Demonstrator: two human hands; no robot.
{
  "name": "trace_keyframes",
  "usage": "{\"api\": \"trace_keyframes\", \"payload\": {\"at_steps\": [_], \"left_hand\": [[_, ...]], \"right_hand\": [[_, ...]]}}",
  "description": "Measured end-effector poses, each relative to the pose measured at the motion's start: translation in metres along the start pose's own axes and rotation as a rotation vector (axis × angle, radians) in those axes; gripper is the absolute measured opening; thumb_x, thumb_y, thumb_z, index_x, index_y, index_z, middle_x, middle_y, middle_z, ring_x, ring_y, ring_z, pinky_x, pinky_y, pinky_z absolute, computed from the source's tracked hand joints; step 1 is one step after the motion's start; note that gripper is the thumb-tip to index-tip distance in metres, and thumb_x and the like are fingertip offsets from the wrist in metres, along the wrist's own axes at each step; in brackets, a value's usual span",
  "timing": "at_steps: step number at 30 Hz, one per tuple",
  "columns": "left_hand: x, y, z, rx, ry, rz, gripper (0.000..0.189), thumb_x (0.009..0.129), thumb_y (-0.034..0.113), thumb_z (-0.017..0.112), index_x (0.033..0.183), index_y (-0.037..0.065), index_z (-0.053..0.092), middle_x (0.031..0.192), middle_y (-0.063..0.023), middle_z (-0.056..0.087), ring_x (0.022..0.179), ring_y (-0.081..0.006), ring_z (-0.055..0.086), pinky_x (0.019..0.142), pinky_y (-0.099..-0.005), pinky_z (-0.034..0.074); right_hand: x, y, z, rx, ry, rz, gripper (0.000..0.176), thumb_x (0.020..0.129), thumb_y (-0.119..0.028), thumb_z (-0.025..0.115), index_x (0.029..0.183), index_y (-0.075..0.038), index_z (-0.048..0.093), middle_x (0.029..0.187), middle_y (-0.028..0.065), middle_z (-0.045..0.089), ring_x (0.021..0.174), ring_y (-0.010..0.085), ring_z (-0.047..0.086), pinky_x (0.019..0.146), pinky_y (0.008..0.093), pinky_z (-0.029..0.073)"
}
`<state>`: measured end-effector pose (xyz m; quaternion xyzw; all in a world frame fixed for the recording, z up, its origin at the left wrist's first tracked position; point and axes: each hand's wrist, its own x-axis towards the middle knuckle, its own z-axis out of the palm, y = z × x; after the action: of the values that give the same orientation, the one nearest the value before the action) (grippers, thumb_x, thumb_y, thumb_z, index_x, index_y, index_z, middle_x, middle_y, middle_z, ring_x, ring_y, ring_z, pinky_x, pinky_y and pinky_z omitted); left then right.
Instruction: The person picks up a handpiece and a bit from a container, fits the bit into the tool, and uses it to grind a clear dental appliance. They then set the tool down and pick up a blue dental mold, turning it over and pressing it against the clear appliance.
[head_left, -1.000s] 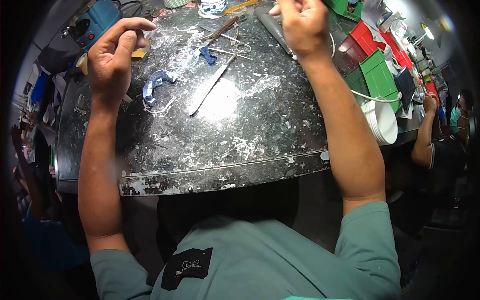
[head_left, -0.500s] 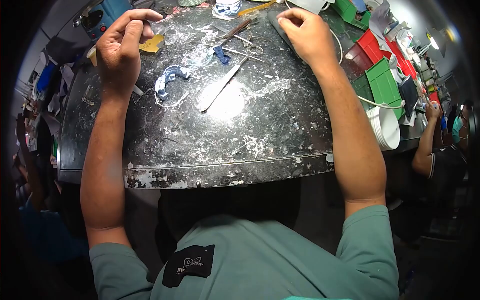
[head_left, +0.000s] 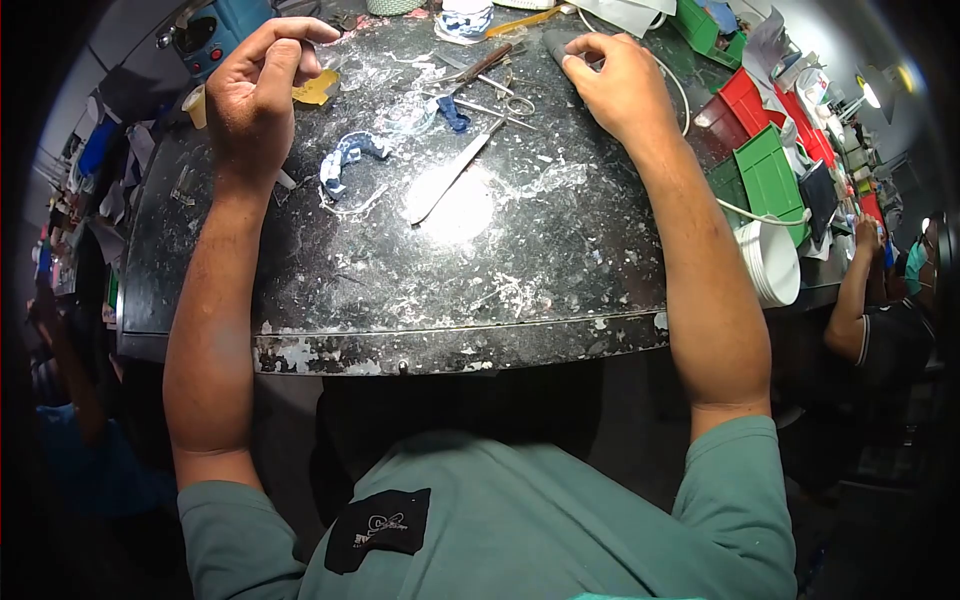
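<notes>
My left hand (head_left: 258,88) is raised over the left side of the workbench, index finger stretched and the others loosely bent, with nothing visible in it. A yellow scrap (head_left: 316,88) lies beside its fingers. My right hand (head_left: 625,90) rests at the back right, thumb and index curved with a gap between them, fingertips right at a dark grey elongated object (head_left: 556,44). Between the hands lie a long metal spatula (head_left: 462,170), a tool with a brown handle (head_left: 488,62), a ring-handled metal tool (head_left: 520,106), a dark blue piece (head_left: 453,113) and a blue-and-white curved piece (head_left: 348,160).
The black workbench (head_left: 420,290) is scuffed and spotted white. At the right are a red bin (head_left: 738,106), a green bin (head_left: 772,172), stacked white containers (head_left: 768,262) and a white cable (head_left: 684,100). A blue machine (head_left: 222,40) stands back left. Another person's arm (head_left: 850,290) shows far right.
My view has shifted slightly, so the bench items appear a little further right. Both hands keep nearly the same pose; the right thumb and index tips look slightly closer together.
</notes>
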<state>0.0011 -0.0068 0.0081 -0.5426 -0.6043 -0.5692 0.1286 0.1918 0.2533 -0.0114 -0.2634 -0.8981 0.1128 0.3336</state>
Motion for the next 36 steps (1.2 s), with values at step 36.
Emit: {"api": "trace_keyframes", "payload": {"at_steps": [36], "left_hand": [[0.007,0.087,0.146,-0.019,-0.171,-0.094,0.031,0.090,0.009,0.059,0.119,0.003,0.051,0.100,-0.0153,0.058,0.098,-0.0257,0.058,0.086,-0.0354,0.046]], "right_hand": [[-0.013,-0.084,-0.155,0.539,-0.550,0.020,0.020,0.091,-0.015,0.053,0.098,-0.003,0.068,0.082,0.0027,0.065,0.068,0.0071,0.060,0.064,0.0235,0.053]]}}
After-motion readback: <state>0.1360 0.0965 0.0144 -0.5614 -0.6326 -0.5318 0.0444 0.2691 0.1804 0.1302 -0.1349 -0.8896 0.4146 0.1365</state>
